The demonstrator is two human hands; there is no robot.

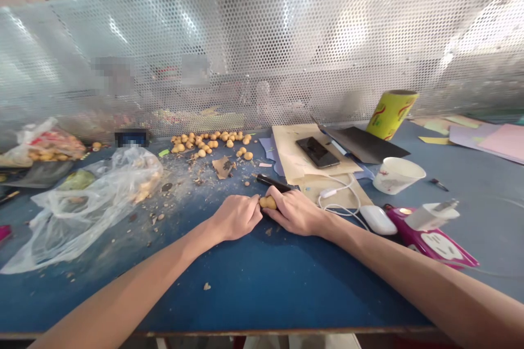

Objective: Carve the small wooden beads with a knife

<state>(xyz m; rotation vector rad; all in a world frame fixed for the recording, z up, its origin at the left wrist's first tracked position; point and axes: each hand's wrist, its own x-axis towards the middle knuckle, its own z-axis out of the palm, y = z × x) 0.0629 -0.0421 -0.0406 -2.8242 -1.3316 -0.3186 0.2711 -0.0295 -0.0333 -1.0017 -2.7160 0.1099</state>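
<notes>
Both of my hands meet low over the blue table (245, 289), near its middle. A small tan bottle gourd (268, 203) is gripped in the fingers of my right hand (298, 210). My left hand (237, 217) is closed, its thumb and finger up against the gourd's left end; whatever may be inside those fingers is hidden. Just beyond my right hand lies a black rod-shaped thing (272, 181), its right end partly covered. Several similar small gourds (213, 142) are heaped farther back, with a torn brown scrap (223, 167) in front of them.
Clear plastic bags (82, 218) and scattered crumbs lie left. To the right are a phone (317, 151) on brown paper, a white cable, a paper cup (398, 175), an earphone case (377, 220), a magenta power strip (434, 240) and a yellow tube (391, 114). Behind stands a perforated metal screen (254, 49).
</notes>
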